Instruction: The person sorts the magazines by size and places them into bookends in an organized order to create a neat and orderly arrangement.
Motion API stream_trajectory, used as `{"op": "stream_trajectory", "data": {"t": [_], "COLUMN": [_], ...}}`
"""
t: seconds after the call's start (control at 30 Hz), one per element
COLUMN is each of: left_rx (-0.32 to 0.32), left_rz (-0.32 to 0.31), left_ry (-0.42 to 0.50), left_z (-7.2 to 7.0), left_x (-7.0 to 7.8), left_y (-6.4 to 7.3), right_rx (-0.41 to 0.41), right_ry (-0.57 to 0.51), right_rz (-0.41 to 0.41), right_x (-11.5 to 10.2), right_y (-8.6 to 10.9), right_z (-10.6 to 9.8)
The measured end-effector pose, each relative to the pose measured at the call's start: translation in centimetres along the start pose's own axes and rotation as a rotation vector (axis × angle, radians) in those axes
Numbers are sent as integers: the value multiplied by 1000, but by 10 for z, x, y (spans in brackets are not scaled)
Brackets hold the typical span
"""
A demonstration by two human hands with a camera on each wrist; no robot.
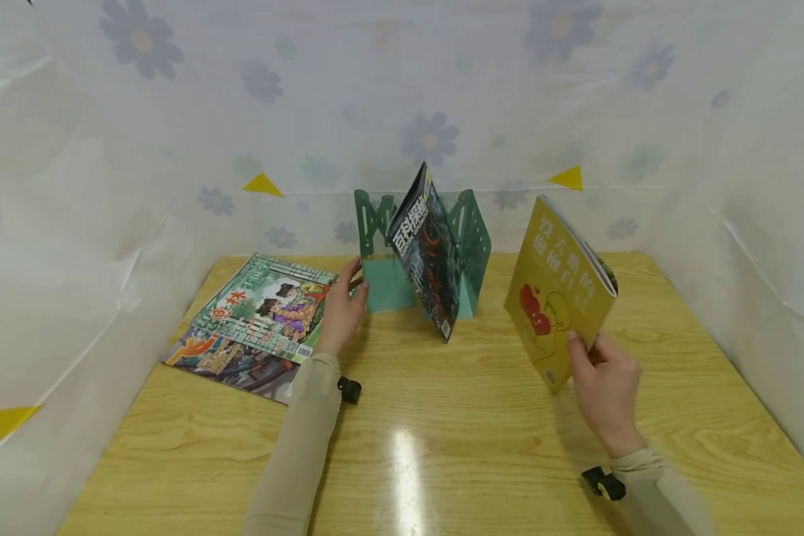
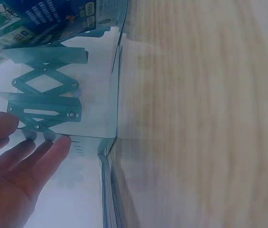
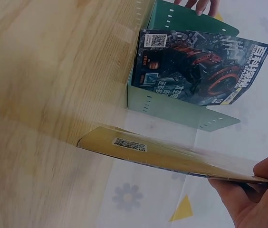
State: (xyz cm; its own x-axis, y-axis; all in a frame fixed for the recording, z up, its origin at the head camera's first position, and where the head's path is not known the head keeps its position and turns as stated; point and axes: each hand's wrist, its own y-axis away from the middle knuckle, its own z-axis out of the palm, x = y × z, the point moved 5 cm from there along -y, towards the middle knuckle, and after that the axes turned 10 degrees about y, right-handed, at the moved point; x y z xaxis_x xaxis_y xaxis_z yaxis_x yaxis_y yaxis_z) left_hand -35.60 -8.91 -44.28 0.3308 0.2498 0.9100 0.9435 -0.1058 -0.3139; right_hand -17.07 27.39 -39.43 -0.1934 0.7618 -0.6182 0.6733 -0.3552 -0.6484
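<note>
One yellow booklet (image 1: pixel 559 290), pale lettering (image 1: pixel 564 260), red cartoon figure (image 1: pixel 534 311), pinched by right hand (image 1: pixel 606 391), left hand (image 1: pixel 343 309) spread against green bookend (image 1: pixel 385 284)

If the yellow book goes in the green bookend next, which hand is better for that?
Probably the right hand: it grips the yellow book, just right of the green bookend. The left hand holds no book; it's at the bookend's left side, better placed for steadying.

The dark magazine (image 1: pixel 432 260) partly hides the green bookend (image 1: pixel 385 284); the right wrist view crops the right grip (image 3: pixel 262 209).
</note>
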Motion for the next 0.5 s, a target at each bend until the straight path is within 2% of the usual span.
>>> {"op": "stream_trajectory", "data": {"t": [0.3, 0.5], "left_rx": [2, 1], "left_rz": [-9, 17], "left_ry": [-12, -6], "left_z": [0, 0], "left_x": [-5, -5], "left_y": [-2, -2], "right_rx": [-12, -37], "right_ry": [-58, -71], "right_rz": [-1, -4], "right_x": [-11, -19], "right_y": [10, 14], "right_z": [7, 9]}}
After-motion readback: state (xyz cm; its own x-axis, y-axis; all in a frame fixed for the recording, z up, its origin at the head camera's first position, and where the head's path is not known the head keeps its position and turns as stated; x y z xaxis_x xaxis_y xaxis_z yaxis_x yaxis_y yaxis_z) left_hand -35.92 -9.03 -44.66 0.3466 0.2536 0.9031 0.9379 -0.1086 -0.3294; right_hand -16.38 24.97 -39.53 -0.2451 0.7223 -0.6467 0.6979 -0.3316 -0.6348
